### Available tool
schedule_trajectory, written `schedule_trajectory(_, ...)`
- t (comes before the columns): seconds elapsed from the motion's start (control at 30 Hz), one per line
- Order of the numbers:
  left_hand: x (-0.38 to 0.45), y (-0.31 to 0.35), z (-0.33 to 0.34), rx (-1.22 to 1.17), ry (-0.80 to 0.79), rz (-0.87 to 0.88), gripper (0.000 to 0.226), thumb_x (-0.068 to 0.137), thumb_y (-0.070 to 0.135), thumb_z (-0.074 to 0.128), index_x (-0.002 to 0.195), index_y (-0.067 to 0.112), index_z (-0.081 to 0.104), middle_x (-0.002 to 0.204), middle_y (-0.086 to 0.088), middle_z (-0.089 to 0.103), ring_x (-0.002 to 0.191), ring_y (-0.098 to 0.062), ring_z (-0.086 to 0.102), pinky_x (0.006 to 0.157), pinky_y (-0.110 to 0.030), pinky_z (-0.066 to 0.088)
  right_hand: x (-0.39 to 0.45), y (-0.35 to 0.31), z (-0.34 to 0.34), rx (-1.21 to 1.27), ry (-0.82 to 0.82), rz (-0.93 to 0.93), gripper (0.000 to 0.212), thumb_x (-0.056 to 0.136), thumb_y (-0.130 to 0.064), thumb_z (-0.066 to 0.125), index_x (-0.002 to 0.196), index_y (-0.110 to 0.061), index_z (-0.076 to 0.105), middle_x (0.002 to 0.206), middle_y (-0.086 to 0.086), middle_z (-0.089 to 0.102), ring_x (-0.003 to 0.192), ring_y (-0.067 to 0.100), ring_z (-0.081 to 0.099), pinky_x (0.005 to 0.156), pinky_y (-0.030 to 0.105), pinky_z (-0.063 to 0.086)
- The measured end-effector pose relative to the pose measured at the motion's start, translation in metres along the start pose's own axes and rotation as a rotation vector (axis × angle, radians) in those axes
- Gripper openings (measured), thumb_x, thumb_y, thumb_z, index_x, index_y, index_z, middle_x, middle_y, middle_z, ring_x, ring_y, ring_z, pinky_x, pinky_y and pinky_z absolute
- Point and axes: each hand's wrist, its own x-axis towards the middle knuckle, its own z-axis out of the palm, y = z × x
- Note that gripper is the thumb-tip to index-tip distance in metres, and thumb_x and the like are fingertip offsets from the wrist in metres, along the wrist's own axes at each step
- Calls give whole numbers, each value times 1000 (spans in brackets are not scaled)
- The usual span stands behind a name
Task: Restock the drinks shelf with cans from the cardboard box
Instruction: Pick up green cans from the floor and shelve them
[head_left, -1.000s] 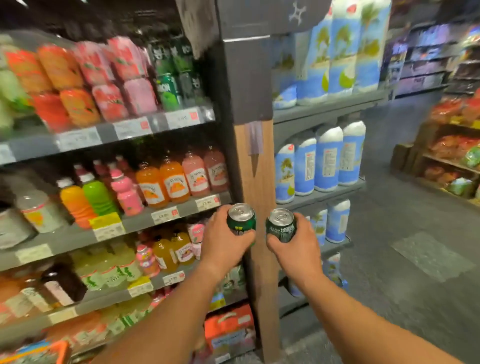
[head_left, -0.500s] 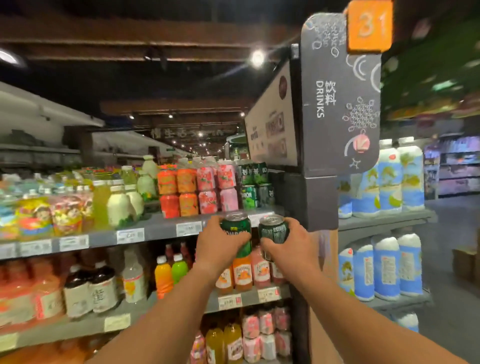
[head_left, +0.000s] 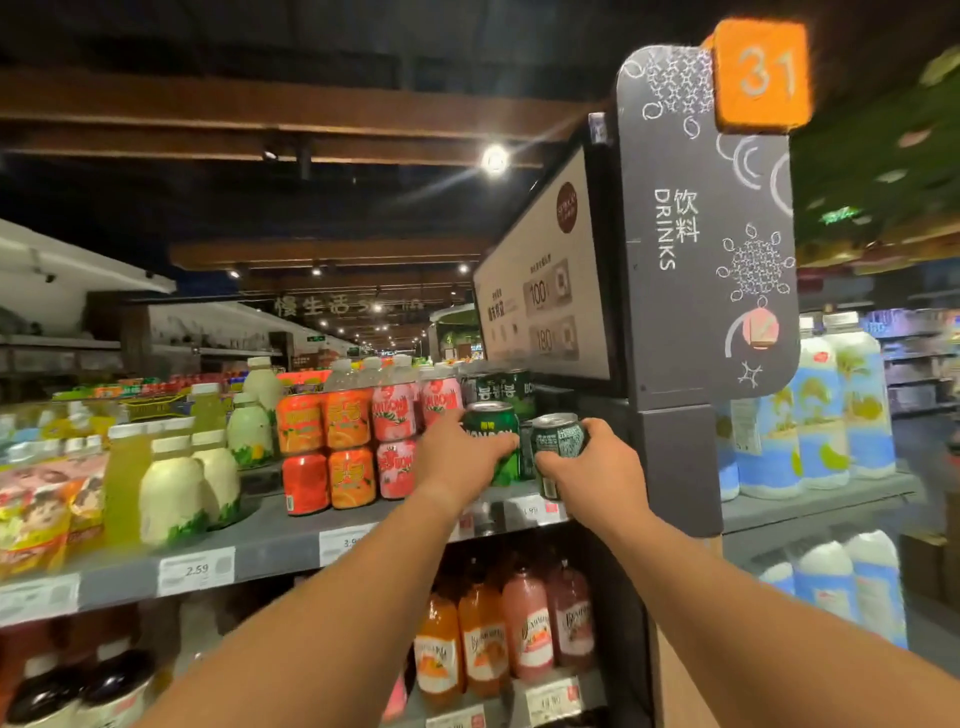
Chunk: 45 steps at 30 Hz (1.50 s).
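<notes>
Head cam view: my left hand (head_left: 457, 457) is wrapped around a green can (head_left: 492, 439), held upright at the right end of the top shelf (head_left: 280, 543), right in front of the stacked dark green cans (head_left: 501, 387) at the back. My right hand (head_left: 592, 470) grips a second, darker can (head_left: 557, 439), tilted a bit toward me, just beside the first one and next to the grey end post with the DRINKS sign (head_left: 706, 228). Can't tell if either can's base is touching the shelf, my hands cover that. Left of them sit pink cans (head_left: 395, 441), orange cans (head_left: 348, 452) and white bottles (head_left: 171, 493). Juice bottles (head_left: 524, 623) are on the shelf below.
</notes>
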Motion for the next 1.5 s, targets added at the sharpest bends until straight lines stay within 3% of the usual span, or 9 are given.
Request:
schedule_trajectory(0.27, 144, -11, 42, 1, 95, -38, 69, 38, 62, 73, 97, 25, 70, 85, 0, 76, 79, -27, 74, 75, -51, 62, 116, -24, 33, 5, -55, -24, 39, 80, -28, 73, 107, -10, 52, 106, 7, 64, 99, 27, 62, 76, 33, 50)
schedule_trajectory(0.33, 150, -1, 44, 31, 107, -47, 75, 45, 63, 75, 108, 23, 68, 100, -3, 76, 87, -27, 73, 80, -47, 62, 138, -29, 38, -9, -76, -12, 33, 82, -25, 74, 98, -11, 49, 97, 8, 59, 97, 27, 62, 75, 33, 51)
schedule_trajectory(0.43, 137, 20, 43, 63, 96, -45, 73, 80, 42, 79, 139, 10, 49, 120, -10, 65, 102, -30, 66, 90, -43, 57, 163, -27, 49, 8, -113, 5, 31, 85, -22, 74, 103, -3, 56, 92, 10, 62, 90, 29, 64, 76, 37, 54)
schedule_trajectory(0.53, 153, 13, 54, 117, 78, -51, 67, 92, 37, 72, 143, 6, 42, 117, -10, 61, 98, -27, 62, 79, -34, 51, 180, -17, 58, 35, -142, 26, 32, 87, -24, 72, 108, -3, 62, 93, 12, 65, 91, 29, 65, 84, 44, 56)
schedule_trajectory(0.6, 161, 8, 62, 157, 64, -50, 71, 92, 38, 72, 147, 5, 39, 126, -12, 61, 105, -29, 61, 75, -34, 46, 186, -13, 62, 77, -214, 35, 31, 92, -18, 64, 114, 4, 62, 89, 13, 63, 86, 25, 58, 82, 38, 52)
schedule_trajectory(0.77, 169, 1, 75, 268, 29, -74, 56, 94, 38, 70, 135, 5, 51, 128, -13, 62, 113, -32, 61, 80, -34, 47, 195, -4, 71, 46, -306, 46, 34, 100, -13, 50, 127, 7, 55, 129, 26, 57, 106, 36, 58, 94, 40, 47)
schedule_trajectory(0.93, 174, -7, 87, 326, 49, -85, 52, 94, 38, 69, 130, 5, 53, 126, -12, 64, 113, -33, 62, 82, -35, 48, 206, 4, 85, 42, -138, 94, 40, 86, -30, 74, 117, -8, 63, 113, 11, 67, 101, 28, 65, 89, 42, 55)
schedule_trajectory(1.1, 177, -11, 92, 288, 90, -99, 60, 95, 34, 67, 143, 7, 42, 138, -14, 57, 125, -35, 56, 100, -43, 49, 209, 4, 91, 69, -129, 125, 45, 82, -33, 77, 117, -12, 60, 113, 9, 67, 101, 29, 65, 88, 46, 55)
schedule_trajectory(1.5, 175, -22, 99, 248, 126, -88, 63, 99, 28, 61, 150, 9, 29, 143, -14, 49, 130, -36, 50, 102, -45, 44, 207, 6, 100, 72, -93, 121, 55, 78, -37, 79, 123, -16, 54, 117, 6, 64, 108, 30, 61, 87, 45, 54)
